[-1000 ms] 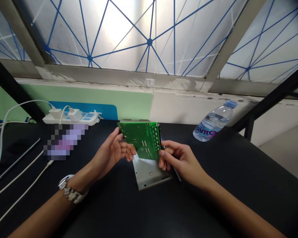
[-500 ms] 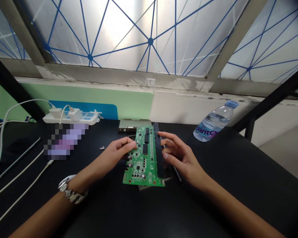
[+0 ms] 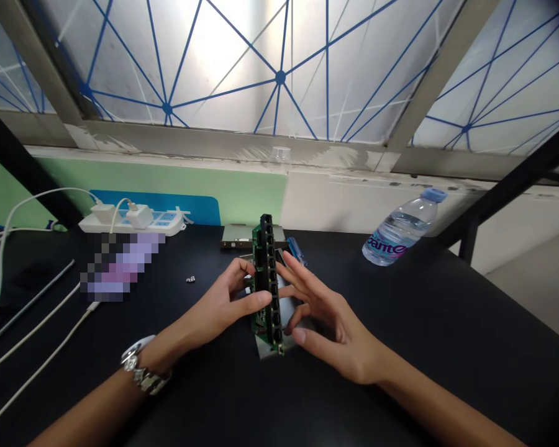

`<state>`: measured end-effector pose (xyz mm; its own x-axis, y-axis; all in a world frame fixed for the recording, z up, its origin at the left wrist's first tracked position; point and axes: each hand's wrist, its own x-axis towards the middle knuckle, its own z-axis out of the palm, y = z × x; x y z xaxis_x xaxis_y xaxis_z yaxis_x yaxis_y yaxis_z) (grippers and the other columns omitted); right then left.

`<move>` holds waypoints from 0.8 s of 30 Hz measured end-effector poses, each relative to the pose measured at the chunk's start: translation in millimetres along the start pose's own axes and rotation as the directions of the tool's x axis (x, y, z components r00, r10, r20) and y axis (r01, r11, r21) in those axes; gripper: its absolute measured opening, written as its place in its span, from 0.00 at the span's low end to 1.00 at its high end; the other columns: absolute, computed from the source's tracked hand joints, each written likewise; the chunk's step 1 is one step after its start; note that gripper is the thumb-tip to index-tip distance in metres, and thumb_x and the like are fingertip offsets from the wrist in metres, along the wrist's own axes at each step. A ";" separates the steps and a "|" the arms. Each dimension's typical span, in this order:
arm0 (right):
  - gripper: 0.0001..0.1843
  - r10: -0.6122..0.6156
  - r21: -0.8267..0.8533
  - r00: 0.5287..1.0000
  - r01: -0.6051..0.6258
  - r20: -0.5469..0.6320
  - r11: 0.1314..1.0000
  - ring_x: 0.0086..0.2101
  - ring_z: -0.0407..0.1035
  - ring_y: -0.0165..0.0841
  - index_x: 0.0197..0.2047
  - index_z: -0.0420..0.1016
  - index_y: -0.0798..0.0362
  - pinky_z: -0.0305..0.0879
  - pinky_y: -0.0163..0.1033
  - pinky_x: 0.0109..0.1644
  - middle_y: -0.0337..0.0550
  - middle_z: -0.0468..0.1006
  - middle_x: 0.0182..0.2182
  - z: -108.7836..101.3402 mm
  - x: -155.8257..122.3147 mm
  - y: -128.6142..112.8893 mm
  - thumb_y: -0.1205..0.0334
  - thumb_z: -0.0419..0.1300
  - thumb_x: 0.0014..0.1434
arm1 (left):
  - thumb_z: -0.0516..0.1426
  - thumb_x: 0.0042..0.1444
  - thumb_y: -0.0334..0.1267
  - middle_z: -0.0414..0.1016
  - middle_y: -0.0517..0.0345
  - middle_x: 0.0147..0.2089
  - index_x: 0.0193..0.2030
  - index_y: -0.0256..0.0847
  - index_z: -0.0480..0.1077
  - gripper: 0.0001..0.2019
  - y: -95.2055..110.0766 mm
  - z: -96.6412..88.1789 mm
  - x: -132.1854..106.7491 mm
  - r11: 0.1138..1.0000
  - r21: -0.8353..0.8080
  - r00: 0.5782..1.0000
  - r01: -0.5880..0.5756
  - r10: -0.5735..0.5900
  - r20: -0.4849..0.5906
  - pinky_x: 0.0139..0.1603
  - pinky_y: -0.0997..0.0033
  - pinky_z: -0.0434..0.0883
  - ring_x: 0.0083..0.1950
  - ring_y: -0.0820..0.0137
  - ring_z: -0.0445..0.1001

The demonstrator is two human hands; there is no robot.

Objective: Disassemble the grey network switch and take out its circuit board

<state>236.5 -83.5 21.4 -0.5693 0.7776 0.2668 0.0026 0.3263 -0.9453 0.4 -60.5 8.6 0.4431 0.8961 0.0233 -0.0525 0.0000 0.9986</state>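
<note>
A green circuit board with a black row of ports along one edge stands tilted in the middle, the ports turned towards me. My left hand is closed on it, its thumb across the port row and its fingers behind the board. My right hand is open beside the ports, with spread fingers close to the board; I cannot tell whether the fingertips touch it. Below both hands lies a grey metal plate, partly covered by the board. A blue screwdriver handle shows just beyond my right fingers.
Behind the board lies a flat metal case. Small screws sit left of my left hand. A white power strip with cables stands at the back left, near a pixelated object. At the back right is a water bottle.
The board has turned from its flat green face to its port edge. My left thumb now lies on the ports. My right hand's fingers have spread, and the blue handle has come into view.
</note>
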 end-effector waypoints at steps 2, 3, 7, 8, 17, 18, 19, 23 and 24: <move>0.51 -0.015 0.000 0.999 0.015 0.035 1.000 0.59 0.69 0.45 0.79 0.41 0.34 0.76 0.43 0.45 0.49 0.50 0.76 1.7 -0.1 -0.2 0.71 0.62 0.62 | 0.64 0.61 0.51 0.72 0.51 0.55 0.49 0.45 0.64 0.19 -0.4 -1.4 -0.8 0.999 -0.031 0.999 -0.016 0.017 0.039 0.62 0.53 0.65 0.61 0.56 0.69; 0.52 -0.021 0.003 0.998 0.021 0.051 1.000 0.60 0.68 0.46 0.79 0.40 0.34 0.76 0.43 0.45 0.48 0.50 0.77 2.5 -0.1 -0.5 0.72 0.62 0.61 | 0.63 0.62 0.51 0.71 0.51 0.56 0.50 0.45 0.65 0.18 -0.7 -2.4 -1.3 0.998 -0.052 0.998 -0.023 0.026 0.054 0.63 0.53 0.65 0.62 0.56 0.69; 0.52 -0.051 0.019 0.994 0.049 0.095 0.999 0.62 0.66 0.48 0.79 0.41 0.33 0.77 0.44 0.44 0.47 0.47 0.77 6.2 -0.3 -3.4 0.72 0.63 0.61 | 0.61 0.64 0.51 0.71 0.51 0.55 0.55 0.45 0.67 0.18 -1.1 -4.6 -3.9 0.987 -0.155 0.997 -0.035 0.046 0.068 0.64 0.50 0.64 0.61 0.54 0.69; 0.52 -0.056 0.026 0.993 0.054 0.106 0.998 0.61 0.67 0.48 0.78 0.41 0.33 0.77 0.45 0.45 0.46 0.46 0.77 7.1 -0.4 -4.2 0.72 0.62 0.61 | 0.61 0.64 0.51 0.72 0.51 0.55 0.55 0.45 0.68 0.19 -0.6 -4.3 -4.6 0.983 -0.179 0.997 -0.035 0.048 0.067 0.65 0.50 0.63 0.61 0.54 0.69; 0.54 -0.064 0.006 0.991 0.063 0.121 0.998 0.62 0.65 0.48 0.78 0.42 0.32 0.77 0.43 0.42 0.43 0.45 0.77 10.8 -1.3 -10.0 0.74 0.61 0.59 | 0.63 0.60 0.51 0.76 0.50 0.56 0.52 0.45 0.70 0.18 7.0 6.8 -6.4 0.932 -0.363 0.997 0.005 0.025 0.078 0.59 0.53 0.68 0.61 0.50 0.73; 0.54 -0.064 0.002 0.991 0.064 0.117 0.998 0.63 0.65 0.48 0.78 0.42 0.32 0.76 0.43 0.42 0.43 0.46 0.77 10.7 -1.1 -10.4 0.74 0.61 0.59 | 0.63 0.60 0.51 0.76 0.51 0.56 0.51 0.45 0.70 0.18 7.0 7.7 -6.1 0.929 -0.370 0.997 -0.003 0.031 0.071 0.58 0.53 0.69 0.61 0.50 0.73; 0.54 -0.067 0.000 0.991 0.067 0.114 0.998 0.63 0.65 0.47 0.78 0.42 0.31 0.76 0.43 0.41 0.42 0.46 0.77 10.5 -0.9 -10.7 0.75 0.62 0.59 | 0.63 0.60 0.51 0.77 0.51 0.56 0.51 0.45 0.70 0.17 6.7 8.2 -6.0 0.929 -0.371 0.997 -0.015 0.040 0.061 0.58 0.54 0.69 0.61 0.50 0.74; 0.54 -0.074 0.002 0.991 0.074 0.112 0.997 0.63 0.64 0.47 0.78 0.42 0.29 0.76 0.42 0.41 0.41 0.48 0.77 10.3 -0.7 -11.2 0.72 0.63 0.59 | 0.62 0.61 0.49 0.78 0.51 0.56 0.53 0.44 0.72 0.17 3.6 8.2 -6.9 0.928 -0.371 0.998 -0.041 0.057 0.034 0.59 0.56 0.70 0.61 0.52 0.74; 0.54 -0.075 0.005 0.991 0.075 0.114 0.997 0.63 0.64 0.48 0.78 0.42 0.29 0.76 0.43 0.41 0.41 0.48 0.77 10.6 -0.9 -11.3 0.72 0.64 0.59 | 0.62 0.62 0.49 0.78 0.51 0.57 0.54 0.45 0.72 0.18 2.8 8.0 -7.4 0.924 -0.381 0.997 -0.034 0.056 0.047 0.57 0.56 0.71 0.60 0.52 0.75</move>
<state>228.3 -93.6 29.8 -0.6575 0.6849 0.3141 -0.0444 0.3809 -0.9235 4.1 -70.6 11.6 0.4814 0.8727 0.0818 -0.4043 0.1382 0.9041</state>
